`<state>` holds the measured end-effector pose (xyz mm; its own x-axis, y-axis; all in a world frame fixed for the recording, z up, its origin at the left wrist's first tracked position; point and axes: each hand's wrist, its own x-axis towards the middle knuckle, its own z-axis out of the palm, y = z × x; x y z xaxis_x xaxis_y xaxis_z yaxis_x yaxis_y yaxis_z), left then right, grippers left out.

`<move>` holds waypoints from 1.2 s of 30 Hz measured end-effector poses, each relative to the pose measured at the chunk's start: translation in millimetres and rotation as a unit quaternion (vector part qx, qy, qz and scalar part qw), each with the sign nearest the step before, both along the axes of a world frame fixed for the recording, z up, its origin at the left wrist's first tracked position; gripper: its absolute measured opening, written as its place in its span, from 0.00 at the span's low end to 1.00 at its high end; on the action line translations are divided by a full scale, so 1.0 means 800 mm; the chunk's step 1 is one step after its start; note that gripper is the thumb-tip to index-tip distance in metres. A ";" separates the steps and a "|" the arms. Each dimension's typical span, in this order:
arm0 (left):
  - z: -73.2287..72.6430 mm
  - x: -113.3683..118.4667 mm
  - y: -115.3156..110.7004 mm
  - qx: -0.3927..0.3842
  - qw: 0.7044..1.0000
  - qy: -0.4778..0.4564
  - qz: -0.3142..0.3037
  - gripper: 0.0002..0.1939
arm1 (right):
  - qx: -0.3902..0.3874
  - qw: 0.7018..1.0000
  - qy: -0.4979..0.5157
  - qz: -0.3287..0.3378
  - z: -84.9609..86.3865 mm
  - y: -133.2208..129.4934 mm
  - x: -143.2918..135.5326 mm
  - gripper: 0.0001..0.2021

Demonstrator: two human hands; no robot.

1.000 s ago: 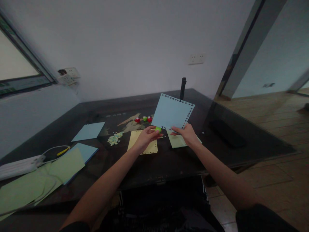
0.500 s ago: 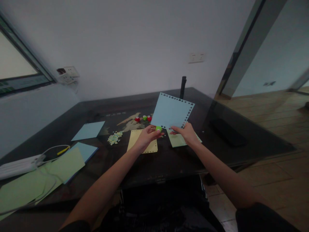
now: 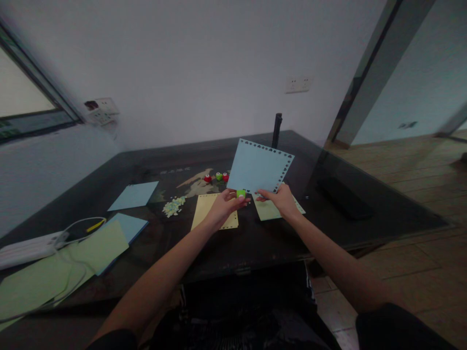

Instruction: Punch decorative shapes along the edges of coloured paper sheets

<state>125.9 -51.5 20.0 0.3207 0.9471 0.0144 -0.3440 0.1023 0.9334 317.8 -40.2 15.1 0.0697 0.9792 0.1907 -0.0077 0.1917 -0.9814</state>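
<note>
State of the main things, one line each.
Left hand: closed on green punch
Right hand: pinching blue sheet
Green punch: held, near blue sheet's lower edge
Blue sheet: raised, top and right edges holed
Yellow sheet: flat, edges holed
Paper bits: loose pile
Red punches: unheld

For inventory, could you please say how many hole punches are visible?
4: green punch in left hand; on the table, left red punch, middle green punch, right red punch. Others may be hidden.

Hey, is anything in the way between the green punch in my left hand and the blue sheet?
Nothing visible. The green punch, held in your left hand, is at the near edge of the blue sheet; your right hand grips it farther right.
</note>
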 end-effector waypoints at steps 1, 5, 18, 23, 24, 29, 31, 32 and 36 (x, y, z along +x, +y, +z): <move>0.000 0.000 0.000 0.001 1.000 0.001 0.002 0.16 | 0.000 1.000 -0.005 0.000 0.001 -0.001 0.000 0.16; -0.002 0.001 0.001 -0.001 1.000 0.003 0.012 0.18 | 0.007 1.000 -0.030 0.005 0.003 -0.002 0.001 0.15; -0.010 -0.005 0.011 -0.027 0.999 -0.018 0.036 0.14 | 0.013 0.997 -0.073 0.018 0.005 -0.005 0.001 0.13; -0.010 -0.004 0.011 -0.027 0.998 -0.032 0.040 0.15 | 0.018 0.996 -0.087 0.022 0.008 -0.006 0.000 0.12; -0.011 -0.004 0.011 -0.026 0.998 -0.035 0.040 0.15 | 0.018 0.996 -0.088 0.022 0.007 -0.006 0.000 0.13; -0.011 -0.003 0.011 -0.026 0.998 -0.040 0.043 0.16 | 0.013 0.996 -0.087 0.024 0.004 -0.005 0.000 0.13; -0.010 -0.003 0.011 -0.025 0.998 -0.035 0.045 0.15 | 0.010 0.996 -0.084 0.022 0.004 -0.004 0.000 0.13; -0.010 -0.003 0.011 -0.024 0.998 -0.032 0.046 0.15 | 0.009 0.996 -0.084 0.022 0.004 -0.004 0.000 0.13; -0.010 -0.004 0.010 -0.020 0.999 -0.013 0.048 0.15 | 0.012 0.996 -0.088 0.019 0.005 -0.004 -0.001 0.13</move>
